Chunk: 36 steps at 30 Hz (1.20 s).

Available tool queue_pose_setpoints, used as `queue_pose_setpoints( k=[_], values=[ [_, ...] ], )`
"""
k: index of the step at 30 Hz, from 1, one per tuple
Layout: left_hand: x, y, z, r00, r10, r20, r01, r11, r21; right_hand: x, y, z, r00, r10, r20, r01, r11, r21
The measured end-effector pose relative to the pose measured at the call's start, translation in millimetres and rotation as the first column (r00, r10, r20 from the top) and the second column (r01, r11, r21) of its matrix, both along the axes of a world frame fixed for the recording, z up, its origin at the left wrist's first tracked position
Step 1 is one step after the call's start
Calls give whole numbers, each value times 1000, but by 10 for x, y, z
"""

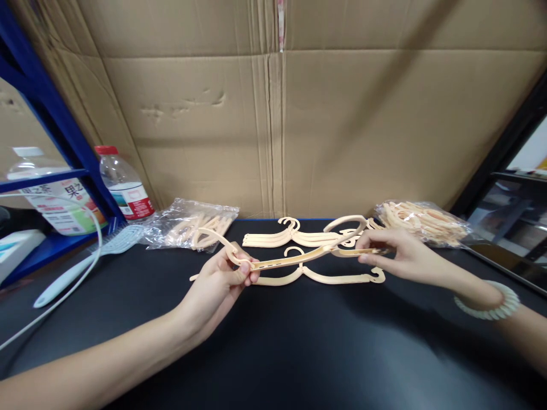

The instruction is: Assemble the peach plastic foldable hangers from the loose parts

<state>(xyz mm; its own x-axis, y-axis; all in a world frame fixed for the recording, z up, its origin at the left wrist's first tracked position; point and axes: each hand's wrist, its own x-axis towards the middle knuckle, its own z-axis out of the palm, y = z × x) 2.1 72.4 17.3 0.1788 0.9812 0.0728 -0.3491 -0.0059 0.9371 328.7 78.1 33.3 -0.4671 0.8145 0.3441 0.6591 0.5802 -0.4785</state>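
Observation:
Above the black table, a beige plastic hanger (294, 259) is held up between both hands. My left hand (224, 275) pinches its left arm near the hooked end, thumb on top. The fingers of my right hand (391, 250) are closed on its right part; they hide that end. A large curved hook rises near the right hand. Behind and below the held piece, another beige hanger (342, 278) lies flat on the table, partly covered by my left hand. Farther back sits a stack of similar hangers (269, 239) with their hooks together.
Clear plastic bags of beige hanger parts lie at the back left (200, 225) and back right (421, 219). A pale blue hairbrush (68, 282), a white cable (96, 256) and a red-capped bottle (126, 188) are at left, beside a blue shelf (83, 173). Cardboard (192, 114) stands behind.

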Motion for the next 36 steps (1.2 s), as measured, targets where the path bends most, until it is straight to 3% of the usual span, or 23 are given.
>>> queue_pose_setpoints(
  k=[10,16,20,22,24,26,27,29,31,33,36],
  values=[
    [-5,16,11,994,104,19,-103,994,-38,-74,-51,9,997,-37,-63,36,999,-17],
    [-8,38,11,981,167,99,-155,981,-119,-100,-87,0,987,-41,-154,22,992,-121],
    [29,1,27,980,188,72,-177,975,-134,-101,-70,-10,977,-98,-187,70,986,-149],
    [61,-64,15,989,146,-1,-144,977,-154,-91,-48,-3,965,-131,-228,95,983,-159],
    [88,-164,-11,985,6,-170,-28,992,-126,-78,-33,12,952,-148,-266,104,979,-173],
    [98,-284,-40,880,-141,-453,179,983,43,-75,-36,26,950,-145,-276,93,977,-191],
    [94,-342,-52,790,-123,-601,299,932,203,-81,-45,30,954,-133,-270,79,976,-202],
    [73,-435,-65,594,47,-803,561,691,456,-111,-76,25,963,-98,-251,39,973,-228],
    [51,-483,-70,464,260,-847,704,473,530,-163,-120,2,974,-49,-222,-9,967,-254],
    [40,-488,-77,394,401,-827,737,399,545,-225,-167,-29,985,-4,-175,-45,961,-275],
    [39,-460,-100,344,457,-820,726,424,541,-304,-219,-64,997,35,-68,-54,954,-296]
  ],
)
